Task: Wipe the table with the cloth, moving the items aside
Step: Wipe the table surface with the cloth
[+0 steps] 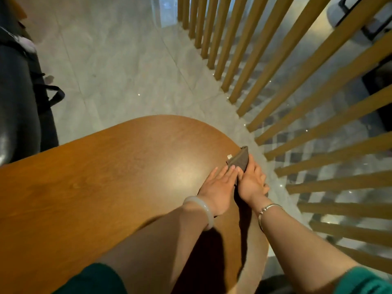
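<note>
The dark brown cloth (239, 161) lies folded at the right rim of the rounded wooden bench (106, 177), its long axis running from the hands away toward the far rim, its narrow end pointing outward. The left hand (219, 187) rests flat, fingers (230, 169) stretched together over the cloth's near edge. The right hand (251, 183) presses the cloth's right side, fingers curled over the bench rim. A small pale tag (229, 156) sits beside the cloth. Leftward the bench top is open wood; rightward stand wooden slats (297, 102).
</note>
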{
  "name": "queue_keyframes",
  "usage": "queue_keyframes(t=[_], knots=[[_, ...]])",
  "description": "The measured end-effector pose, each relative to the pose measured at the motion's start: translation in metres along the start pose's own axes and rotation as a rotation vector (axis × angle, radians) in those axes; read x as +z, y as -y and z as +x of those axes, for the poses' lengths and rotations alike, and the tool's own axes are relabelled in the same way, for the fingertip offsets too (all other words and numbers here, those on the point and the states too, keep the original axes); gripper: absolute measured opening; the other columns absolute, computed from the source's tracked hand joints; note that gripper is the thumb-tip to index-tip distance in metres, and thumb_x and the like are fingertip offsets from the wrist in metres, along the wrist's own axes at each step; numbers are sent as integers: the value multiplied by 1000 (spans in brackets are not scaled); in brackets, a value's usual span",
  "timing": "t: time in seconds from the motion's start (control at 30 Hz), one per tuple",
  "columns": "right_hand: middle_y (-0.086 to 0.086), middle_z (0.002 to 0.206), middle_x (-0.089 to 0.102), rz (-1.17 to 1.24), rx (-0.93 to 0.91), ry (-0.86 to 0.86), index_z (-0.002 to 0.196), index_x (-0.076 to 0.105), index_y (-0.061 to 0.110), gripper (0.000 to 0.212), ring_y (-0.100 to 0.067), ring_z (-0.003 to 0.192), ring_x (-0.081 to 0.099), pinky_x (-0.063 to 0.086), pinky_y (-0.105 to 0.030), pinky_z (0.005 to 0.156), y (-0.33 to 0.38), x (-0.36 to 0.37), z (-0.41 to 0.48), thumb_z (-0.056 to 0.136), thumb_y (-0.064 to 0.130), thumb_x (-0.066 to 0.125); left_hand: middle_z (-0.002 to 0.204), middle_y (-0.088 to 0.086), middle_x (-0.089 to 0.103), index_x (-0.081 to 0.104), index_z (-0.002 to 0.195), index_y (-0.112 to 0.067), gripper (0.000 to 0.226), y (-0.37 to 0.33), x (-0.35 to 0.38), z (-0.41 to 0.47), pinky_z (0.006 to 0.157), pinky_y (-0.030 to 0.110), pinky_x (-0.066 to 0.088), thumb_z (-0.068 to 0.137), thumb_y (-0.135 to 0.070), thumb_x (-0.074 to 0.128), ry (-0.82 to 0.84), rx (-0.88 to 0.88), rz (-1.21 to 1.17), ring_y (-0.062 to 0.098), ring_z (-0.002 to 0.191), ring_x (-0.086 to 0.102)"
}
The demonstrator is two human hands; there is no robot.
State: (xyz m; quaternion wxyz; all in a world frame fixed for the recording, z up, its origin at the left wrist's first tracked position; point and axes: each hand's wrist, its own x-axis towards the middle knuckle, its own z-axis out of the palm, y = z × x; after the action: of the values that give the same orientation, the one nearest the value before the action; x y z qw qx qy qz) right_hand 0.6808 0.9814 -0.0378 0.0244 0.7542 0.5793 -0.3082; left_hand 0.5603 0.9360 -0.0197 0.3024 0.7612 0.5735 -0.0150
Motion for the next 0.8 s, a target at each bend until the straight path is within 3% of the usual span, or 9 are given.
queue_keyframes(t=[0.23,0.43,0.53,0.63,0.73,0.8], knots=[[-6,159,20,275,289,-136,154,8,30,58,-33,138,28,23,-57,109,-54,26,-91,103,36,35,160,-3,-14,-14,152,-17,102,-48,45,-51,114,33,-19,81,-4,58,169,111,60,13,146,-15],[-14,157,26,540,451,-220,156,18,21,60,-37,137,34,28,-51,110,-69,46,-157,100,21,40,160,1,-15,-9,152,-14,76,-55,76,-114,115,40,-18,95,-19,41,246,177,209,17,146,-17],[-16,152,37,683,418,-228,154,26,15,61,-34,135,40,31,-43,115,-79,57,-190,95,8,41,161,4,-12,-4,153,-11,72,-54,84,-145,115,41,-18,95,-17,38,289,223,238,20,147,-15],[-11,142,50,626,366,-134,148,33,18,57,-29,126,52,40,-40,108,-94,72,-234,94,9,48,161,4,-12,-3,153,-9,72,-52,91,-174,114,39,-20,93,-18,37,299,258,264,21,147,-14],[-5,140,51,461,102,-3,150,31,19,65,-19,123,53,41,-33,106,-121,77,-276,92,1,52,161,4,-13,-4,153,-9,69,-44,96,-202,113,39,-21,94,-11,33,301,277,316,21,147,-14],[4,141,42,202,-116,101,153,24,29,71,-12,122,50,41,-27,104,-145,69,-282,93,3,52,160,3,-14,-5,153,-10,73,-40,96,-216,111,38,-21,92,3,32,272,303,366,22,147,-14]])
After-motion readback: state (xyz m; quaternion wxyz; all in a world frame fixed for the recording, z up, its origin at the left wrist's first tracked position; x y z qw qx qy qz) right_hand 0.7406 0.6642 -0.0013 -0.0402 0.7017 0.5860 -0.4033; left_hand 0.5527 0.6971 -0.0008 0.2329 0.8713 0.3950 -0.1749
